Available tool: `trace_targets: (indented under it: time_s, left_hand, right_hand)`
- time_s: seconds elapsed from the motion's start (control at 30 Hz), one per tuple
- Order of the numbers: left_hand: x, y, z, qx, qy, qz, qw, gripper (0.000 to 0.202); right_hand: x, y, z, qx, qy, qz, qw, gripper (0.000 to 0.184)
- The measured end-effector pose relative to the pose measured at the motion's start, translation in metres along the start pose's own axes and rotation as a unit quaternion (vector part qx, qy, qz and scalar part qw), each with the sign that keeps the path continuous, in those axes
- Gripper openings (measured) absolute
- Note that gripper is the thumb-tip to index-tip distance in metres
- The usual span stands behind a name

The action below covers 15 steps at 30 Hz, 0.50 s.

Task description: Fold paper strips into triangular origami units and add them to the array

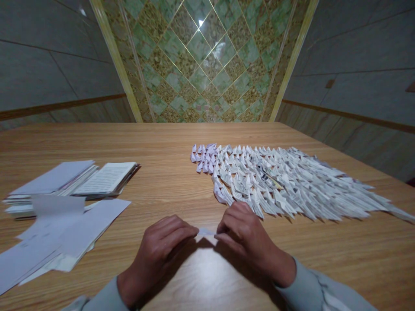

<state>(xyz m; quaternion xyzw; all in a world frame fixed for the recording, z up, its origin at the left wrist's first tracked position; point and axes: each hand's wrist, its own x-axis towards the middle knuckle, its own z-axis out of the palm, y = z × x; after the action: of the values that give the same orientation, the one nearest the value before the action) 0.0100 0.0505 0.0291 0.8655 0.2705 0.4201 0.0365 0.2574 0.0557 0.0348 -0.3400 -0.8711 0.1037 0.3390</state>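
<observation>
Between my hands, just above the wooden table, is a small folded piece of pale paper (pixel 206 232). My left hand (pixel 165 242) pinches its left end between thumb and fingers. At the opposite end, my right hand (pixel 246 233) pinches it the same way. Only a narrow strip shows, and the fingers hide the rest. Beyond my right hand spread many folded paper boats (pixel 279 185) in close rows, mostly white with print. A group of plain lilac ones (pixel 205 159) sits at their left end.
Loose pale sheets (pixel 71 237) lie at the left of the wooden table (pixel 162 142). Behind them are a stack of paper (pixel 53 179) and a smaller pile of printed pages (pixel 105 179). A tiled wall (pixel 207 65) rises past the far edge.
</observation>
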Motion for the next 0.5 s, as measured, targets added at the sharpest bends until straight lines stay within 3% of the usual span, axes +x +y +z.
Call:
trace_targets:
  time_s: [0.2, 0.5]
  left_hand:
    - [-0.003, -0.001, 0.001, 0.009, -0.001, -0.01, 1.0, 0.012]
    - [-0.006, 0.009, 0.01, -0.017, -0.058, -0.014, 0.998, 0.025]
  right_hand:
    - [0.001, 0.001, -0.002, -0.007, 0.016, 0.003, 1.0, 0.032]
    - [0.0, -0.015, 0.011, 0.003, -0.034, -0.005, 0.999, 0.021]
